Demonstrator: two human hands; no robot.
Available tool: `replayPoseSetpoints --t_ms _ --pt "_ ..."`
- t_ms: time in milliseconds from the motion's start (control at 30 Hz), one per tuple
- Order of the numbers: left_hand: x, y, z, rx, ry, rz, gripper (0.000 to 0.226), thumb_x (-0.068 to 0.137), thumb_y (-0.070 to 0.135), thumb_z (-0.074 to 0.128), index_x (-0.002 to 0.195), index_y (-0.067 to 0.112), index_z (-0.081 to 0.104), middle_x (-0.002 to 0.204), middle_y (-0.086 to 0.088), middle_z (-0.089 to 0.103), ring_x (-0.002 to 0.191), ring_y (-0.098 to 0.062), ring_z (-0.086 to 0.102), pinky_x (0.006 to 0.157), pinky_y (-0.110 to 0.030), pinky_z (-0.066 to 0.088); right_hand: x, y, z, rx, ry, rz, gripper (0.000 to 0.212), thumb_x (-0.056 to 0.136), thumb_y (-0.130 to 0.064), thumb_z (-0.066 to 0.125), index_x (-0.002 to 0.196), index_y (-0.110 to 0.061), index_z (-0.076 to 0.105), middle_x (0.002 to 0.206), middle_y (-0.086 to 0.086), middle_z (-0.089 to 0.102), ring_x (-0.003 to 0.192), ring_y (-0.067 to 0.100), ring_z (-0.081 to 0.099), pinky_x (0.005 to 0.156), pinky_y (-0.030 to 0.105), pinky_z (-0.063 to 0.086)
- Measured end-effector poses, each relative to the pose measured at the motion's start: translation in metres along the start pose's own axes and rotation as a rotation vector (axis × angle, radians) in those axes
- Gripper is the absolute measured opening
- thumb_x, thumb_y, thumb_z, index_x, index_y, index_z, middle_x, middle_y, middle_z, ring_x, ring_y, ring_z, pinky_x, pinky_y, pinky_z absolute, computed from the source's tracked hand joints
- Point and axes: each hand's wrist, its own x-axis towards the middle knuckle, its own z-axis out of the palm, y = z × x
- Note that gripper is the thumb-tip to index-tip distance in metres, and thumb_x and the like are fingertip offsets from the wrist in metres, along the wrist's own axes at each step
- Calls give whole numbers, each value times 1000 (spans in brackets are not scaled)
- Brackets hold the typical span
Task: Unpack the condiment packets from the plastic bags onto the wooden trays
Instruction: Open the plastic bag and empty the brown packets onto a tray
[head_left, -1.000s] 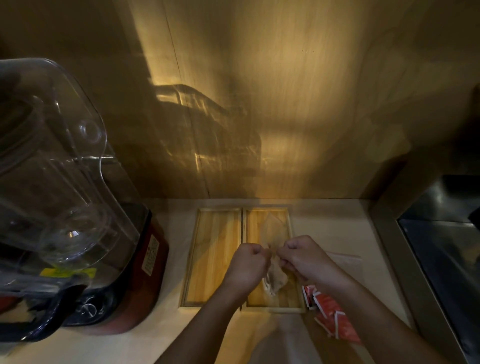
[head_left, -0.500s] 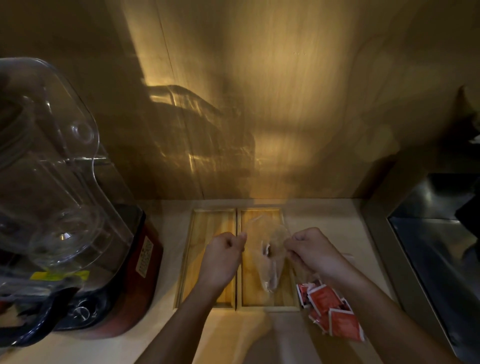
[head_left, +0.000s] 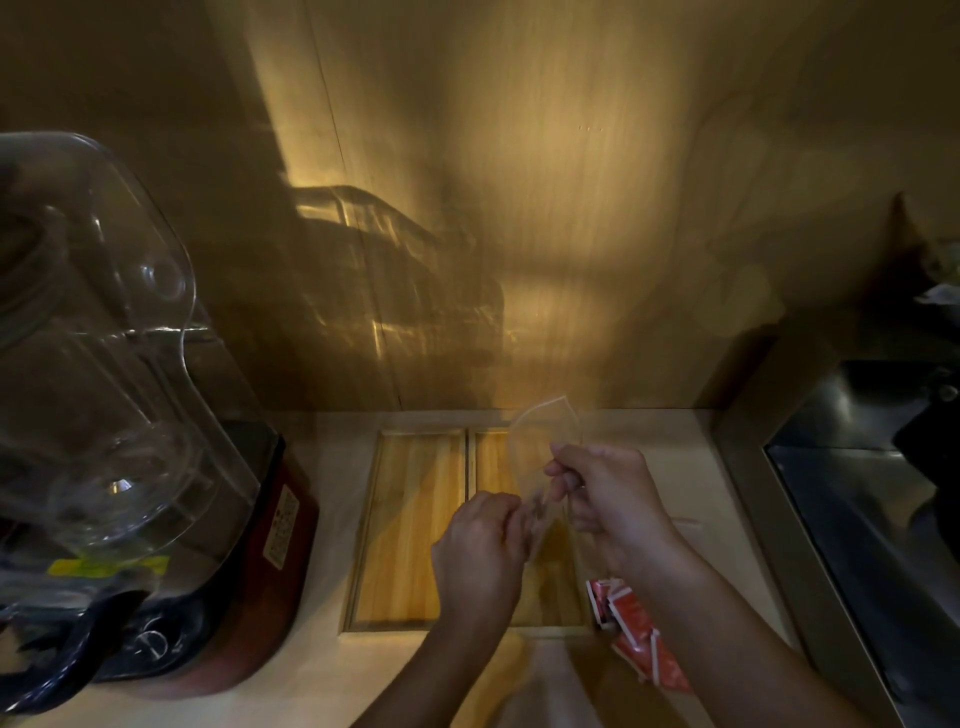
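Both hands are up over the right wooden tray (head_left: 558, 597): the left hand (head_left: 480, 551) is curled nearly closed, pinching the lower part of the clear plastic bag (head_left: 545, 431), and the right hand (head_left: 610, 499) is closed on it just above, fingers tight. The bag rises above that tray's far end, and whether anything is inside it I cannot tell. Best to hold its mouth down over the tray and shake gently. The left wooden tray (head_left: 410, 525) beside it lies bare. Red condiment packets (head_left: 636, 636) sit heaped just right of the tray, on the counter (head_left: 685, 467).
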Motion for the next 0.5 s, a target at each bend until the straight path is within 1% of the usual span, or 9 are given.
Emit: replayPoseSetpoints --t_ms 100,167,233,300,333,367,400,467,500 --pt "12 -2 -8 -24 24 62 39 81 44 40 84 22 72 81 6 71 76 -12 65 61 -29 48 0 3 -6 -4 -18 -77 26 89 -25 56 74 -5 64 48 2 54 32 3 42 34 15 30" --pt "23 -2 -16 -47 24 83 33 83 41 47 86 20 73 84 6 72 76 -6 63 63 -27 48 7 9 -15 -5 22 -157 27 89 -27 56 74 -7 65 50 1 55 40 8 42 42 19 32" --pt "31 0 -24 -143 -1 70 19 86 28 56 86 18 72 80 11 69 78 -8 63 67 -27 53 16 19 -27 40 119 -162 23 89 -19 55 72 -6 63 55 5 54 47 12 43 49 24 32" --pt "36 5 -32 -261 -45 3 14 88 20 58 81 26 69 76 18 63 77 -9 66 66 -39 58 26 33 -40 84 163 -83 18 88 -7 53 71 -6 60 64 9 54 56 17 46 54 28 33" --pt "38 9 -36 -309 -69 -37 18 88 19 59 78 33 66 76 18 64 77 -7 68 65 -41 59 30 42 -45 93 146 -19 15 87 -3 53 75 -6 61 71 11 57 61 18 50 57 29 35" --pt "39 13 -40 -357 -96 -73 21 88 20 58 77 37 62 77 16 66 77 -5 69 66 -39 60 31 51 -49 87 96 52 11 86 -1 53 82 -5 63 79 13 62 68 20 54 60 29 38" --pt "40 17 -44 -414 -126 -101 21 89 19 57 77 36 61 79 13 67 78 -3 69 67 -34 61 34 62 -53 73 29 111 14 85 1 54 94 -4 63 90 15 65 76 21 58 64 30 41" --pt "41 25 -52 -536 -184 -116 17 89 15 56 80 28 62 81 6 68 78 -4 70 66 -25 60 36 80 -55 93 -125 170 33 82 0 59 115 -2 57 104 15 63 84 19 59 67 29 44" --pt "41 28 -55 -590 -205 -110 15 89 12 56 81 22 63 80 3 68 76 -5 70 64 -23 59 37 86 -54 133 -200 177 43 76 -3 65 118 -2 55 102 12 63 82 16 60 63 26 45"
